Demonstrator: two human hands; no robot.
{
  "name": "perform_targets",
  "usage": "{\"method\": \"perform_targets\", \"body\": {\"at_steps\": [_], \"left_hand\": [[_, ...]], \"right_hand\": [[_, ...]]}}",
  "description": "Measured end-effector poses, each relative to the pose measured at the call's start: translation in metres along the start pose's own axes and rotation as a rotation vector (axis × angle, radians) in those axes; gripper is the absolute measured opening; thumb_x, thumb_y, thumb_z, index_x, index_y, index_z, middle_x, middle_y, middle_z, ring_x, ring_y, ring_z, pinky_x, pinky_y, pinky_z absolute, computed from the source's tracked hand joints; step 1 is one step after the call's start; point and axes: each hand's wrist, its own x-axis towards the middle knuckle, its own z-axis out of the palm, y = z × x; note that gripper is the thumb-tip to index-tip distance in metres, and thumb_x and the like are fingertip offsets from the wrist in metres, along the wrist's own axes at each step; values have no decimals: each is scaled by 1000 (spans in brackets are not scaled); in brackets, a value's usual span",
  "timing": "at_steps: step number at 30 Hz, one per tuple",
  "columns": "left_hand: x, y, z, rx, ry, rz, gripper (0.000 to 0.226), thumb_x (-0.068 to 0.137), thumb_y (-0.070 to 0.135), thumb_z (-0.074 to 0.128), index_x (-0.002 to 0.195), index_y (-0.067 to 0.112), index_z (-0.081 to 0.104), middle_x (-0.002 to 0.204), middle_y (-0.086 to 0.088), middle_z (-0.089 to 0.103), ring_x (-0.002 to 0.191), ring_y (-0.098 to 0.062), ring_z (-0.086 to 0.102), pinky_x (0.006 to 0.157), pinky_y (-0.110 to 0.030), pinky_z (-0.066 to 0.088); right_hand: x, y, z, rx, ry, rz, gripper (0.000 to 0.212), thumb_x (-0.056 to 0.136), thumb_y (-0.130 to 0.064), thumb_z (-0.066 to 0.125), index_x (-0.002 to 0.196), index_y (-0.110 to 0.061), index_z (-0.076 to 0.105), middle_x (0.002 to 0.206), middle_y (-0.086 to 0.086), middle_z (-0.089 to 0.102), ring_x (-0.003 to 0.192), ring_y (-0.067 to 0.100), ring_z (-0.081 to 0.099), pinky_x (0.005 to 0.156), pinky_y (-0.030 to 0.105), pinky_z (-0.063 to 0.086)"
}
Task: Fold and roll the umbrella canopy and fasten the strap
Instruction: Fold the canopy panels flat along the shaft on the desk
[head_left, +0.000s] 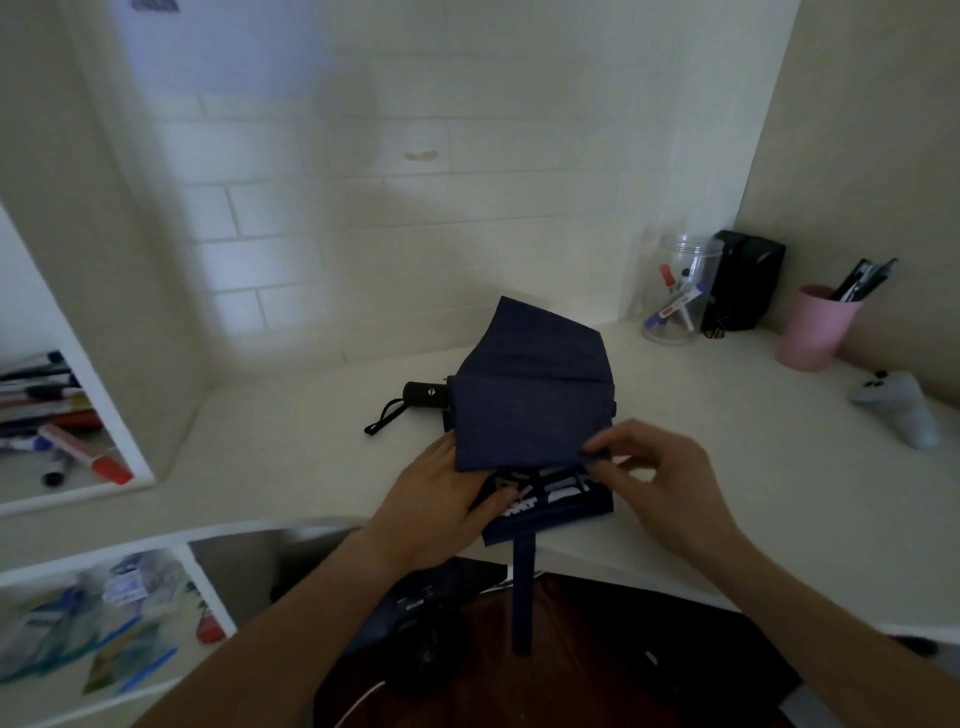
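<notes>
White corner desk (727, 426) tucked against a tiled wall, pretty dim lighting, and one navy folding umbrella (530, 410) lying flat near the front edge. Its long axis runs roughly left to right: the black handle (426, 394) pokes out toward the left with a wrist loop (382, 418) trailing off it, and the far tip is hidden under fabric on the right. One canopy panel is folded up and stands like a flap toward the wall, while a lower panel with white printing sits closest to the person. One strap (523, 592) hangs straight down off the desk edge, not fastened. Two bare hands on it: left hand (447, 499) lies mostly flat, fingers stretched and pressing the fabric's left lower part down, not really gripping. Right hand (654, 467) has thumb and fingertips pinched together on the lower right corner of the folded panel, other fingers loosely curled. Over on the right side of the desk I count one clear jar (675, 291) with markers, one black box-ish thing (748, 280) behind it, one pink cup (815, 327) holding pens, and one small grey object (898, 410) I can't identify. Shelves on the left have more markers, too blurry to count.
</notes>
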Motion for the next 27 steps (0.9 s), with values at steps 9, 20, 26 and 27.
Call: {"method": "perform_targets", "body": {"at_steps": [9,20,26,27], "left_hand": [[2,20,-18,-742,312,-736,16,102,52,44,113,41,45,85,2,76,82,-17,71,83,-45,55],[10,-6,-2,-443,29,-605,36,88,37,72,124,42,66,93,6,67,90,-14,67,87,-43,57],[8,-10,-1,-545,-50,-619,41,89,27,74,129,31,67,111,3,68,103,-18,68,92,-44,58],[11,-10,-4,-475,-92,-602,42,89,27,75,130,29,67,114,1,67,104,-18,67,95,-42,57]], "right_hand": [[-16,17,3,-190,-141,-45,22,77,-9,81,78,-29,72,80,-21,72,80,-1,68,74,8,49],[-24,24,-12,-332,-119,-270,12,76,-21,83,80,-28,74,103,-15,62,92,3,62,78,16,48],[-20,24,-19,-501,-247,-489,6,84,-23,74,88,-27,74,101,-12,69,97,10,60,80,26,53],[-19,24,-20,-509,-277,-494,6,87,-24,71,91,-28,73,99,-14,69,95,9,60,79,28,54]]}}
